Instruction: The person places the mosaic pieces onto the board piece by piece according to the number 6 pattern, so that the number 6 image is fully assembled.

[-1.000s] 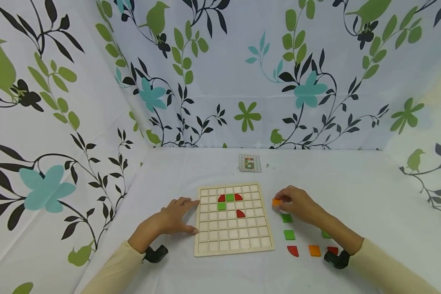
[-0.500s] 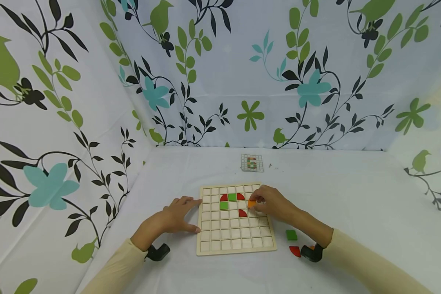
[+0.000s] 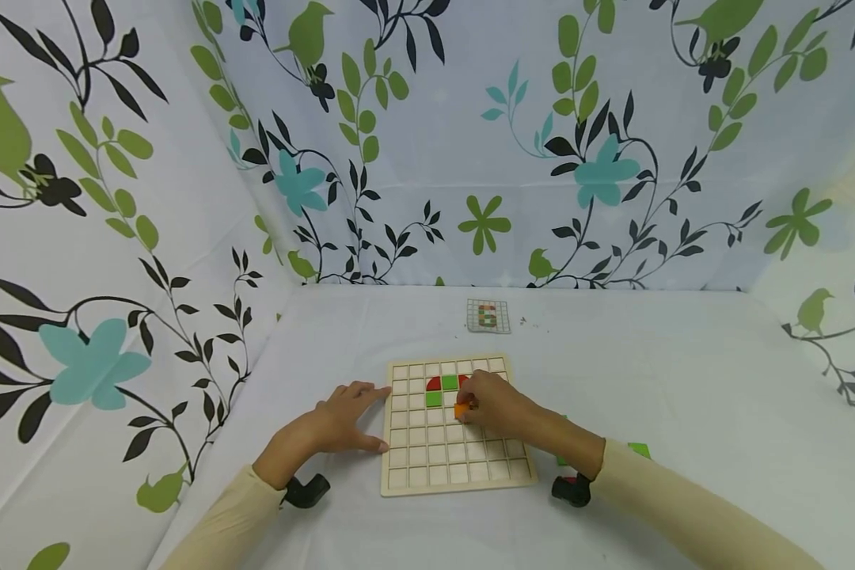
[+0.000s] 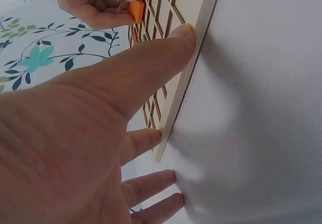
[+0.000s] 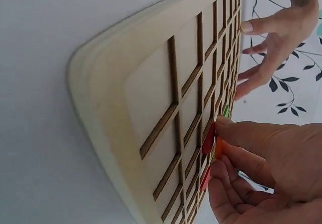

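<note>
Orange tile (image 3: 461, 411) moved left across the wooden board (image 3: 437, 457), now pinched in my right hand (image 3: 496, 405) at frame centre.
Head view: two green squares (image 3: 434, 399) and some red pieces (image 3: 434, 384) sit in upper cells, most cells bare; loose green tiles (image 3: 640, 450), lower right, are still to be placed, I judge. Left wrist view: my left hand (image 3: 336, 419), fingers spread, holds nothing, thumb and one finger touching the board's edge. Right wrist view: at lower right, my thumb and fingers grip the tile near red pieces; whether it is seated, I cannot tell.
</note>
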Motion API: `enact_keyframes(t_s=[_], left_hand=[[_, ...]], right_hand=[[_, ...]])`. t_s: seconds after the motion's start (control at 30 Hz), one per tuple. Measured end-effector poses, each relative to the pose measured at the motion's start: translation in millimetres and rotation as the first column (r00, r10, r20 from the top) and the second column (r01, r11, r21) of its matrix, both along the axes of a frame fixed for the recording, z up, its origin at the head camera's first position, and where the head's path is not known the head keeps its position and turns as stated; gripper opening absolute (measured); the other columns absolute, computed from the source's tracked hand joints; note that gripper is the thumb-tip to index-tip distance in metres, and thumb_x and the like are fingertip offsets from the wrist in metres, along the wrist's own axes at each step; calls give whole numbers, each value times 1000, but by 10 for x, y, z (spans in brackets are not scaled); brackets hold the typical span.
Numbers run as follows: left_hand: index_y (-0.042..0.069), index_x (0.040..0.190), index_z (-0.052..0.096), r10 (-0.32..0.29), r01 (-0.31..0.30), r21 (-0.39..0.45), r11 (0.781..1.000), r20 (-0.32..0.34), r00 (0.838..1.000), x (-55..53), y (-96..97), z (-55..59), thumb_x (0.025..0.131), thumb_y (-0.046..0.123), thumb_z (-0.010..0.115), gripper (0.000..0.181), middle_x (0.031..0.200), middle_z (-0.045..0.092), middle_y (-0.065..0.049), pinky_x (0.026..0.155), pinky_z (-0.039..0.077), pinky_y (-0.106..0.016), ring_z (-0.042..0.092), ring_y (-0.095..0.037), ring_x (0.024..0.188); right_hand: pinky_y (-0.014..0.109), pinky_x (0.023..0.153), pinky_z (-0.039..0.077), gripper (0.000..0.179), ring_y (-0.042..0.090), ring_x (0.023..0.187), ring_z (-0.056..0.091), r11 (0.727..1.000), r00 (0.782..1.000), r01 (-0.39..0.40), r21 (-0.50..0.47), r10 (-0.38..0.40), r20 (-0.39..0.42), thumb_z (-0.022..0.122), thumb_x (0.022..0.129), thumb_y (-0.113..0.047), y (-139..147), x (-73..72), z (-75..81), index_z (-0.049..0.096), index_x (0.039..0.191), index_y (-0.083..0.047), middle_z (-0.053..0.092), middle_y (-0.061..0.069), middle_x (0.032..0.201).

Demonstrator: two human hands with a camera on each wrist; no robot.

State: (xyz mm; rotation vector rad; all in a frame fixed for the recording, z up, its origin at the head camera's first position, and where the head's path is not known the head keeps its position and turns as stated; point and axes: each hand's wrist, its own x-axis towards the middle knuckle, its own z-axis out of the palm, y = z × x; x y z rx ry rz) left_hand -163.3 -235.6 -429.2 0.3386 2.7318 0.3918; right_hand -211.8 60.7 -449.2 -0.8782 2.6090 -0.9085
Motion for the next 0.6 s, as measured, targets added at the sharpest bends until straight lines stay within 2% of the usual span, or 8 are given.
enact_keyframes(t_s=[0.2,0.33,0.47,0.6], left_hand=[[20,163,42,11,-11,2,1000,6,1000,-9,-6,3,84,49,88,96,164,38,-16,110,30,-83,36,-43,149],[19,162,43,8,-8,5,1000,0,1000,-9,-9,2,83,50,89,96,163,39,-17,108,32,-82,38,-44,148],[19,162,43,2,-2,1,1000,-7,1000,-4,-11,-5,83,51,89,97,163,40,-17,107,34,-81,39,-44,147],[19,162,43,2,-2,2,1000,-6,1000,4,-7,2,82,51,89,97,163,40,-17,107,34,-82,38,-44,148]], right_hand=[[34,84,56,13,15,91,59,998,999,-37,55,37,-16,83,91,-9,-70,-18,45,77,102,-4,66,3,99],[36,84,57,14,15,91,60,996,999,-42,78,41,12,83,91,-9,-111,-13,75,76,101,-4,66,3,100],[34,80,54,15,16,87,56,995,998,-45,93,41,41,84,90,-9,-153,-2,81,75,100,-4,64,2,98],[33,76,50,12,17,85,53,994,997,-69,87,66,29,83,90,-8,-193,7,81,73,97,-5,63,3,95]])
